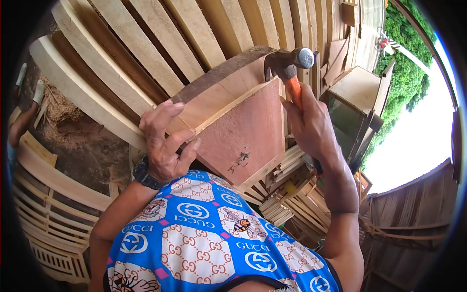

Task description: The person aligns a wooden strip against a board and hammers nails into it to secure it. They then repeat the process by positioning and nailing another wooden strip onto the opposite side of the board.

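In the head view, my right hand point(311, 126) is wrapped round the orange handle of a claw hammer point(289, 62). The hammer's metal head is raised near the far right corner of a wooden box point(243, 126) with a reddish plywood face. My left hand point(168, 138) grips the box's left corner, its fingers bent over the top edge and thumb by the plywood. Whether a small nail is between those fingers, I cannot make out. The box leans close to my body, and dark marks show low on its face.
Long wooden slats point(165, 39) stretch across the top. At left, slatted wooden frames point(53, 214) stand near sawdust point(63, 107) on the ground, and part of another person's arm point(22, 124) shows. Stacked wood strips point(277, 209) and a wooden cabinet point(357, 92) are at right.
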A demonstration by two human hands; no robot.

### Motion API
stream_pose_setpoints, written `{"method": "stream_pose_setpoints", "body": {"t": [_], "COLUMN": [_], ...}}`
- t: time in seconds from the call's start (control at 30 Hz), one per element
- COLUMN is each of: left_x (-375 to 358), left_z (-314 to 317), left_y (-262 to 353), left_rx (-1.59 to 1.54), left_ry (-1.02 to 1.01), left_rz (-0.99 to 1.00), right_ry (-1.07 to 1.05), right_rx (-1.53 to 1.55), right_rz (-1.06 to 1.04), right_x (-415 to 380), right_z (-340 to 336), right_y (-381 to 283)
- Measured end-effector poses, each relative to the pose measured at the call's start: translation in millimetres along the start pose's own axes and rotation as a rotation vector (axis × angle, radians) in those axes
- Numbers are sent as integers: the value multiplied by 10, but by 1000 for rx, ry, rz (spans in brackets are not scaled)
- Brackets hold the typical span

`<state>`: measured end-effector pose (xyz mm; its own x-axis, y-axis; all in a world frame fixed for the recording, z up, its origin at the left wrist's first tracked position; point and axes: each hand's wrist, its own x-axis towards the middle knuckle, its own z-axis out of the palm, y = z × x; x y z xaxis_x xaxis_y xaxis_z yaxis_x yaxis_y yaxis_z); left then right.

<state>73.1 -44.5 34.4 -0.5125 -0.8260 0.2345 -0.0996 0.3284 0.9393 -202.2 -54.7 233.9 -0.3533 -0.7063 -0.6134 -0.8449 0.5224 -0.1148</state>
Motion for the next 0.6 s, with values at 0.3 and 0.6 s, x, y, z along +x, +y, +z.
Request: {"method": "stream_pose_setpoints", "body": {"t": [0.3, 0.6], "left_x": [111, 124], "left_z": [-6, 63], "left_y": [41, -8], "left_rx": [-4, -12], "left_ry": [24, 85], "left_rz": [-41, -52], "right_ry": [70, 187], "right_rx": [-26, 41], "right_rz": [3, -25], "right_x": [36, -136], "right_z": [23, 157], "right_y": [-4, 79]}}
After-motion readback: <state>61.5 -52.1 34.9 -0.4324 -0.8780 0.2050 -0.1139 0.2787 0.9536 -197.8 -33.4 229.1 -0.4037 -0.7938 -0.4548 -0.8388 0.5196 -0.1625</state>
